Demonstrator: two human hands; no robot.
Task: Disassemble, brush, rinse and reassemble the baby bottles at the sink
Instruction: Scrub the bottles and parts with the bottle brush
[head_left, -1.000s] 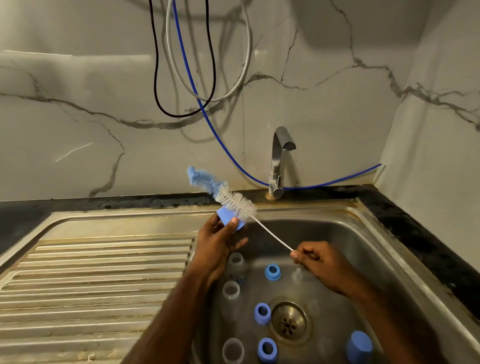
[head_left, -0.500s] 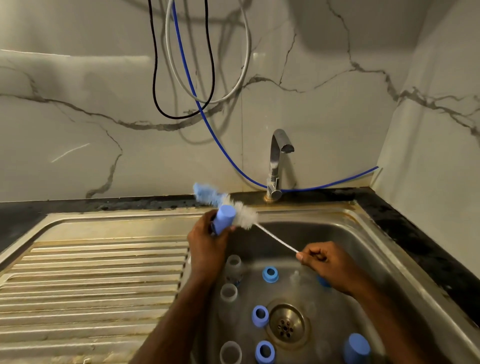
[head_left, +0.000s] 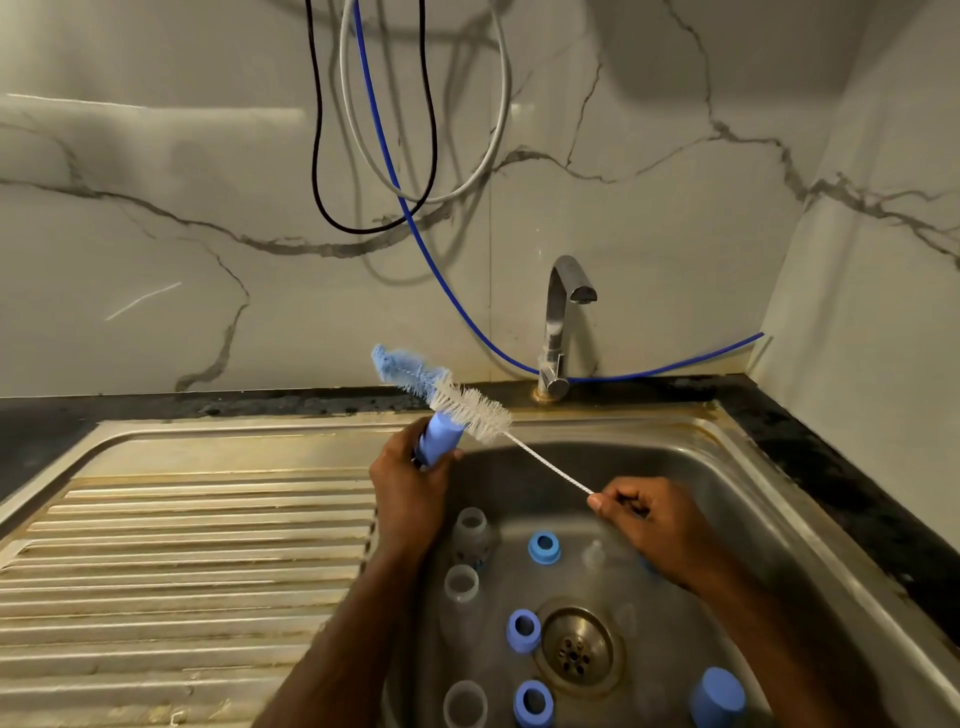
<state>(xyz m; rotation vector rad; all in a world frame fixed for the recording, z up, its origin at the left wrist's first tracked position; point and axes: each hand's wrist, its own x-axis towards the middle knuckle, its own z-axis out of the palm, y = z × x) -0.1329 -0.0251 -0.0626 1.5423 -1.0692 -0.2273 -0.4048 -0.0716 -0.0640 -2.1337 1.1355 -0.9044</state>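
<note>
Blue plastic is showing in the left hand (head_left: 410, 483), whose grip is closing round a bottle cap (head_left: 439, 441) held up above the near-left corner of the sink (head_left: 727, 467). A second ago that cap was pinched low under the bristles; now it is turned more upright and the brush (head_left: 457, 400) is lying across its top end, white bristles touching it, blue tip poking out beyond. The right hand (head_left: 654, 519) is pinching the twisted wire handle, further down over the basin. To me this reads as scrubbing the cap's outside, still mid-brushing. Down in the basin are lying clear bottles (head_left: 470, 535), blue collars (head_left: 544, 546) and another cap (head_left: 717, 693) near the drain (head_left: 576, 649), all apart and waiting. The tap (head_left: 563, 312) is showing no water, so rinsing and reassembly are still ahead.
</note>
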